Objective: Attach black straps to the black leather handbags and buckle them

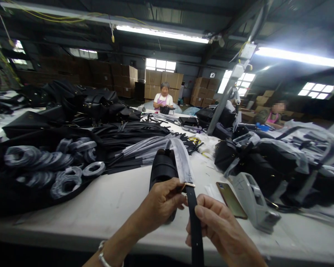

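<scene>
My left hand point(160, 203) is closed on a black strap point(195, 226) just at its gold buckle point(187, 185), and it also steadies a black bag point(163, 168) standing on the white table point(119, 196). My right hand point(221, 228) pinches the same strap a little lower, thumb on top. Above the buckle the strap is wrapped in clear plastic point(181, 159) and arches back over the bag. A bracelet shows on my left wrist.
Coiled wrapped straps point(52, 163) and piles of black bags point(80, 104) fill the left. A phone point(231, 200) and a tape dispenser point(253, 202) lie right of my hands, before more wrapped bags point(281, 163). Two people point(163, 98) sit at the far end.
</scene>
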The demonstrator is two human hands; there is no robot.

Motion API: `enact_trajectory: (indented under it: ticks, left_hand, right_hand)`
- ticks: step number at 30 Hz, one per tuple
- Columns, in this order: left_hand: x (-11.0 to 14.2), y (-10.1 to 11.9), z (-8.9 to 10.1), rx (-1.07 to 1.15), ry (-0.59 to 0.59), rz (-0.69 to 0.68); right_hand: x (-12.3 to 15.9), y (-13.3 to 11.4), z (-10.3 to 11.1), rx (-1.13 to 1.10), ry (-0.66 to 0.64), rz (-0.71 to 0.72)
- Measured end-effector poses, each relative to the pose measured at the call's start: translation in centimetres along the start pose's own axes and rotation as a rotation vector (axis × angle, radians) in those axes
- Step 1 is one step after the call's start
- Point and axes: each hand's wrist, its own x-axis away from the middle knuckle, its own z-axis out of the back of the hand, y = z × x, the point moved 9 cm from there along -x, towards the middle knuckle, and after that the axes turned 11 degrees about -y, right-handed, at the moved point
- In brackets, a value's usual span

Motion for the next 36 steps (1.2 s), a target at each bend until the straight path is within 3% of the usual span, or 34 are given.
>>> enact_trajectory:
  ticks: [5,9,12,17,19,25,29,36]
  left_hand:
    - [0.0,0.4,0.5,-0.146,0.077,-0.025]
    - [-0.2,0.8,0.8,-0.1,0.051,0.022]
    - [-1.0,1.2,0.9,-0.057,-0.074,0.089]
    - [-2.3,2.1,1.1,0.041,-0.391,0.144]
    - [-2.8,2.5,1.8,0.085,-0.413,0.115]
    - [-5.2,1.7,6.0,-0.047,0.063,0.083]
    - [-6.0,1.1,8.1,0.014,0.301,0.015]
    - [-6.8,-1.0,9.5,0.111,0.346,0.025]
  right_hand:
    - [-0.3,0.4,0.2,0.069,0.018,-0.016]
    - [-0.5,-0.1,0.1,0.114,0.032,0.019]
    - [-0.7,-1.0,-0.2,0.163,0.036,0.044]
    - [-0.5,-2.1,-0.5,0.234,0.086,0.073]
    - [-0.4,-1.9,-0.4,0.237,0.108,0.062]
    - [-0.4,-1.3,-0.5,0.292,0.121,0.053]
    - [-0.3,-1.3,-0.6,0.338,0.127,0.059]
    - [-0.5,-0.5,0.0,0.408,0.084,0.018]
